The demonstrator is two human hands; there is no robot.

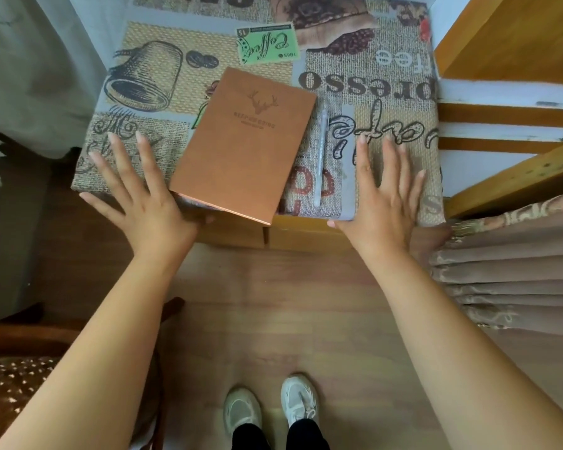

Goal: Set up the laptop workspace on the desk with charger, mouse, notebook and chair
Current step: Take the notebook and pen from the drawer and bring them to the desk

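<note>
Bottom centre: white shoes (270, 405) on wood floor (273, 303); mid-frame, left hand (137, 193) and right hand (382, 196) both splayed flat, fingers straight, gripping nothing, hovering at the surface (387, 92) front edge. Between them the brown notebook (244, 141) lies tilted, its near corner overhanging the edge by the left thumb, with a clear pen (320, 154) just right of it. Risk: nudging that overhanging corner likely tips the notebook to the floor; dragging the printed cloth could roll the pen off.
</note>
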